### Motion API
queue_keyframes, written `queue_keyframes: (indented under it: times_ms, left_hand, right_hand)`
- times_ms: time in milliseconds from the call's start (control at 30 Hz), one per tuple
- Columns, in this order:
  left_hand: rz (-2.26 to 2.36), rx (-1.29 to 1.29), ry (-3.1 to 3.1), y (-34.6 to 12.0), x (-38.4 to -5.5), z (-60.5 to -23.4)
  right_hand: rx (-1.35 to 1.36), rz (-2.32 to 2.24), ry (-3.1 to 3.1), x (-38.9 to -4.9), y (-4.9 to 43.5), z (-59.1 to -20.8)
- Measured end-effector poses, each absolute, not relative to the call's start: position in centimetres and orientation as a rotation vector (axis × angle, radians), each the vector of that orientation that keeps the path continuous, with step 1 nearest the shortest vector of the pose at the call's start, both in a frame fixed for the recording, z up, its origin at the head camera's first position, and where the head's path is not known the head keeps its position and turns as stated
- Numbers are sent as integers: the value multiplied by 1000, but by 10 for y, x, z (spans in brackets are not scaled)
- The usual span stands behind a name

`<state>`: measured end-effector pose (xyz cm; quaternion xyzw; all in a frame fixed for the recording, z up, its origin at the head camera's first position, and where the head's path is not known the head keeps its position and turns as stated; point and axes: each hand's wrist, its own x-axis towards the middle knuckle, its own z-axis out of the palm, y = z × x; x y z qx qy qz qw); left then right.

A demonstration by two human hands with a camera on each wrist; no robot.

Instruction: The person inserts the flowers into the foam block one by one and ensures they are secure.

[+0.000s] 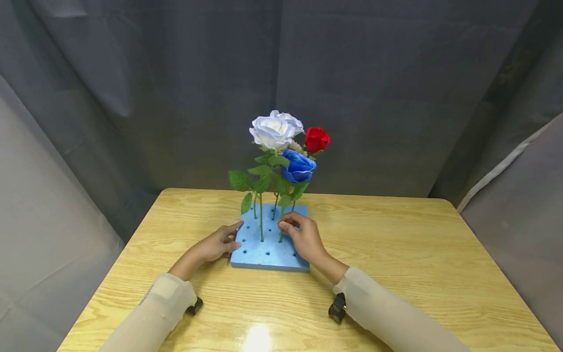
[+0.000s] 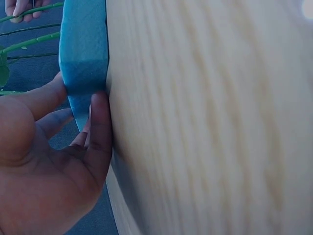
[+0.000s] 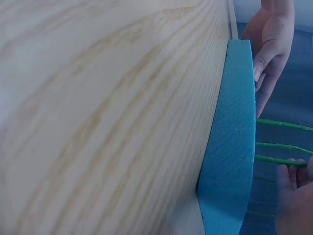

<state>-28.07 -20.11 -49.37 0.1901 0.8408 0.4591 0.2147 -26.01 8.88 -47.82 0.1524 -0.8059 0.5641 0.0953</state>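
Note:
A blue foam board (image 1: 252, 259) with several holes lies flat on the table, with artificial roses standing in it. My left hand (image 1: 216, 243) grips the board's left edge; in the left wrist view its thumb and fingers (image 2: 100, 127) lie against the near corner. My right hand (image 1: 305, 237) pinches the green stem of the blue rose (image 1: 298, 167) low down, just above the board. The stem's lower end meets a hole. Beside it stand a white rose (image 1: 271, 131) at left and a red rose (image 1: 317, 140) behind at right. A pale flower is mostly hidden among them.
The wooden table (image 1: 387, 254) extends to both sides of the board. Grey curtains (image 1: 374, 98) hang behind the table and at its sides. Green leaves (image 1: 239, 181) spread out over the board's far left.

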Motion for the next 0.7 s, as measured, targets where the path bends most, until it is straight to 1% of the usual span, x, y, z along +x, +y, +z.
queue_keyframes:
  times_ms: [400, 700]
  left_hand:
    - [1277, 577, 2329, -201, -283, -496]
    - [1271, 585, 2337, -202, -284, -497]
  right_hand:
    - [427, 1753, -2392, -253, 93, -475]
    - [436, 1633, -2440, -251, 97, -473]
